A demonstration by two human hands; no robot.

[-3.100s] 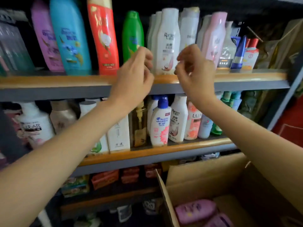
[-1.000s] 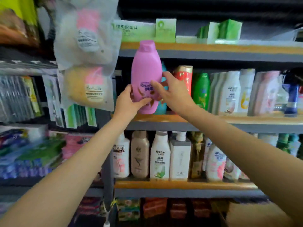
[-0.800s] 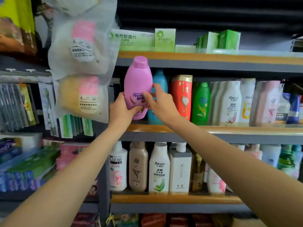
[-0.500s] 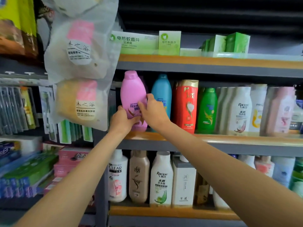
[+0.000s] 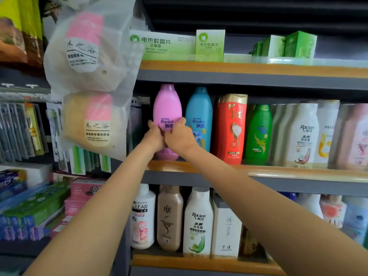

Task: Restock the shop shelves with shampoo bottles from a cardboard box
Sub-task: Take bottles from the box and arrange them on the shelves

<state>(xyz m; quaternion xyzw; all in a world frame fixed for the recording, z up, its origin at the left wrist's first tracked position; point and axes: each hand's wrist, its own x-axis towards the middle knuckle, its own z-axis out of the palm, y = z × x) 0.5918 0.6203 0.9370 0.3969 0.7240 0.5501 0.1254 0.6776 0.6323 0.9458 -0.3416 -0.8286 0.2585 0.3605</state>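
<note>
A pink Rejoice shampoo bottle [image 5: 167, 108] stands upright at the left end of the middle shelf [image 5: 278, 172]. My left hand [image 5: 154, 137] and my right hand [image 5: 178, 136] both grip its lower half from the front. To its right stand a blue Rejoice bottle [image 5: 199, 110], a red bottle [image 5: 229, 128] and a green bottle [image 5: 258, 134]. The cardboard box is out of view.
White and pink bottles [image 5: 304, 134] fill the rest of the middle shelf. More shampoo bottles [image 5: 198, 222] line the lower shelf. Green boxes [image 5: 209, 44] sit on the top shelf. Bagged bath sponges [image 5: 91, 80] hang at the left, close to the pink bottle.
Both hands have lowered the pink bottle from above the shelf edge and set it upright on the middle shelf, left of the blue bottle. The camera has tilted upwards.
</note>
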